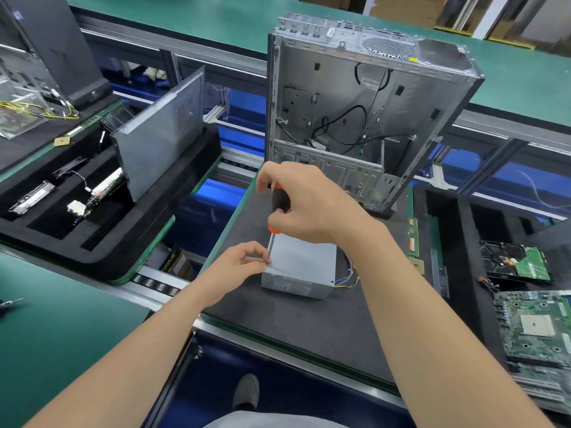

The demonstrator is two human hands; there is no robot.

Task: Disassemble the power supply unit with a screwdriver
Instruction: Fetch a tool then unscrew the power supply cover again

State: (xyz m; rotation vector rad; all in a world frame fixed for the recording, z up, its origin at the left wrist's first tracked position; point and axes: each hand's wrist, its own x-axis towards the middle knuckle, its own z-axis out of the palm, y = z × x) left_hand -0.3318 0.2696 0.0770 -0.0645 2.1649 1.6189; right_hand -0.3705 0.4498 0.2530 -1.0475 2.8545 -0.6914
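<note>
A grey metal power supply unit (304, 267) lies on a dark mat (309, 322), with coloured wires coming out of its right side. My right hand (301, 205) grips the black and orange handle of a screwdriver (279, 200), held nearly upright above the unit's left top edge. The shaft runs down to that edge. My left hand (239, 264) pinches the lower shaft at the tip, right at the unit's left corner. The tip itself is hidden by my fingers.
An empty computer case (367, 115) stands upright behind the unit. Left of the mat, a black foam tray (102, 242) holds a metal side panel (160, 137) and small parts. On the right lie a motherboard (537, 329), a hard drive (516, 261) and a memory stick (412, 239).
</note>
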